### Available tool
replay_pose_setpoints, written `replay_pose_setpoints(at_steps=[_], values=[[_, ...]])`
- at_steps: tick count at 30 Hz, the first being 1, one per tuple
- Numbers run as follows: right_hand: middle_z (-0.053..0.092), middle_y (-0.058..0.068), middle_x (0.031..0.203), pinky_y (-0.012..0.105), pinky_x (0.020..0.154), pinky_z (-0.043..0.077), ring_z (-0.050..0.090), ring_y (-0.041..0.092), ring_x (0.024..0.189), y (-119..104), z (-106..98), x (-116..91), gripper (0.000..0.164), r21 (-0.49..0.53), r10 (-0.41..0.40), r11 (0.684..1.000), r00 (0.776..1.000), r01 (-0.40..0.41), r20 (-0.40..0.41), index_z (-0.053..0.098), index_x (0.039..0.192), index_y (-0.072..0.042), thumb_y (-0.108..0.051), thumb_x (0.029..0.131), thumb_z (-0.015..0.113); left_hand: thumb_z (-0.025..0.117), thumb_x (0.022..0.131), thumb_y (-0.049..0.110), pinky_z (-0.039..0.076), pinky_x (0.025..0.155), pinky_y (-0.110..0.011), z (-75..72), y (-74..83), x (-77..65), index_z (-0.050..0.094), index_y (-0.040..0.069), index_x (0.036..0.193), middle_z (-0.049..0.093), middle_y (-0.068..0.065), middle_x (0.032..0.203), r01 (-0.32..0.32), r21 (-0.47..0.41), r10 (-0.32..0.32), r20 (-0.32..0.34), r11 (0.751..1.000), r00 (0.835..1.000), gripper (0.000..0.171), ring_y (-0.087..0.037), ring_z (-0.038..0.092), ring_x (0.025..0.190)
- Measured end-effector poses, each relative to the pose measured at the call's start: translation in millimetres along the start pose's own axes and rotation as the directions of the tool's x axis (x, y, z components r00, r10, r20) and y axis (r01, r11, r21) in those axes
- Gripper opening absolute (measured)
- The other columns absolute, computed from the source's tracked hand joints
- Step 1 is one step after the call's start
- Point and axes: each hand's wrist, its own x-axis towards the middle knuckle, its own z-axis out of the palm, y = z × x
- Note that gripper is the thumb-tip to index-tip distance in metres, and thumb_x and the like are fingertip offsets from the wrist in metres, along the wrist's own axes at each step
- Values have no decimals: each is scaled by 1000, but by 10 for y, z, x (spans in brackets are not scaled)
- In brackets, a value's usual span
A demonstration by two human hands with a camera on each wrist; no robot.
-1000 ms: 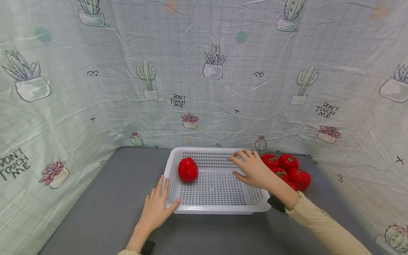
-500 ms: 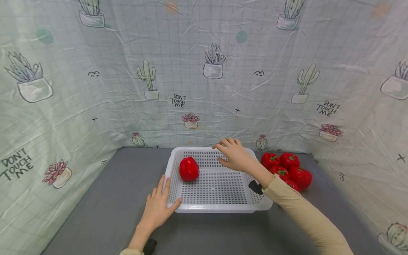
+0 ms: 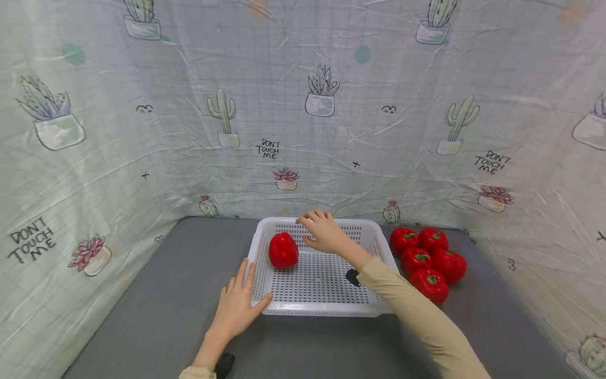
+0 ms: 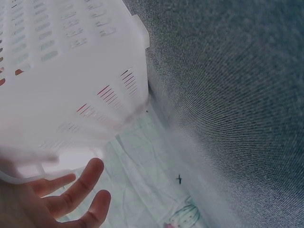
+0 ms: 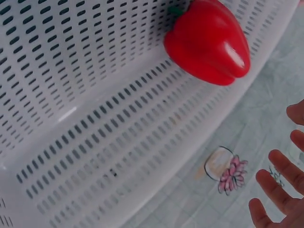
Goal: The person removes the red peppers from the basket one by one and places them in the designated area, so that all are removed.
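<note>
A white perforated plastic basket (image 3: 322,310) stands on the grey table, with one red bell pepper (image 3: 283,251) lying in its left part. My left hand (image 3: 235,305) rests at the basket's left rim, fingers spread along the outside and thumb near the front corner. In the left wrist view its fingers (image 4: 78,190) show beside the basket wall. Over the back of the basket hovers my right hand (image 3: 324,231), fingers loosely bent and holding nothing, a little right of the pepper. The right wrist view shows the same pepper (image 5: 209,42) apart from the fingers (image 5: 275,190).
Several red bell peppers (image 3: 428,258) with green stems sit in a cluster on the table right of the basket. A patterned cloth (image 3: 350,131) hangs behind and along both sides of the grey table (image 3: 156,295).
My right hand has moved left across the basket, from near its right rim toward the pepper inside. The left hand stays at the rim. The cluster on the right is now less covered.
</note>
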Motion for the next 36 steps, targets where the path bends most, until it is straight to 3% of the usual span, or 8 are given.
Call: replay_pose_setpoints(at_steps=[6, 18, 25, 30, 36], values=[[51, 5, 116, 44, 83, 38, 45, 23, 104, -55, 225, 83, 37, 6, -47, 999, 999, 47, 3, 51, 118, -16, -29, 84, 58, 57, 78, 50, 42, 75, -49, 20, 5, -9, 34, 2, 136, 28, -18, 143, -1, 10, 1, 3, 1000, 1000, 79, -33, 49, 100], [47, -3, 130, 41, 87, 40, 43, 16, 117, -68, 565, 134, 57, -150, -152, 974, 981, 169, 117, 43, 130, -20, -45, 81, 57, 59, 77, 48, 42, 75, -49, 25, 22, 0, 35, 1, 135, 28, -19, 143, -6, 14, 6, -1, 1000, 1000, 79, -33, 49, 99], [28, 2, 145, 48, 99, 35, 32, 21, 128, -159, 638, 112, 82, -161, -130, 970, 952, 180, 276, 26, 139, -28, -48, 71, 68, 58, 77, 50, 42, 76, -50, 10, 16, -1, 33, 2, 137, 27, -18, 144, 10, 19, -10, 14, 1000, 1000, 80, -33, 49, 100], [24, 8, 146, 46, 99, 35, 30, 25, 129, -149, 725, 99, 88, -232, -115, 955, 952, 185, 285, 24, 138, -36, -45, 65, 74, 58, 77, 50, 42, 75, -49, 11, 4, -4, 34, 1, 136, 28, -19, 143, 5, 24, -5, -2, 1000, 1000, 80, -33, 49, 99], [29, 10, 142, 42, 98, 37, 32, 26, 127, -143, 740, 110, 88, -346, -96, 918, 954, 195, 285, 22, 138, -39, -39, 67, 74, 58, 77, 50, 41, 73, -49, 11, 1, -1, 35, 1, 135, 28, -19, 143, -4, 25, 4, -11, 1000, 1000, 80, -33, 50, 99]])
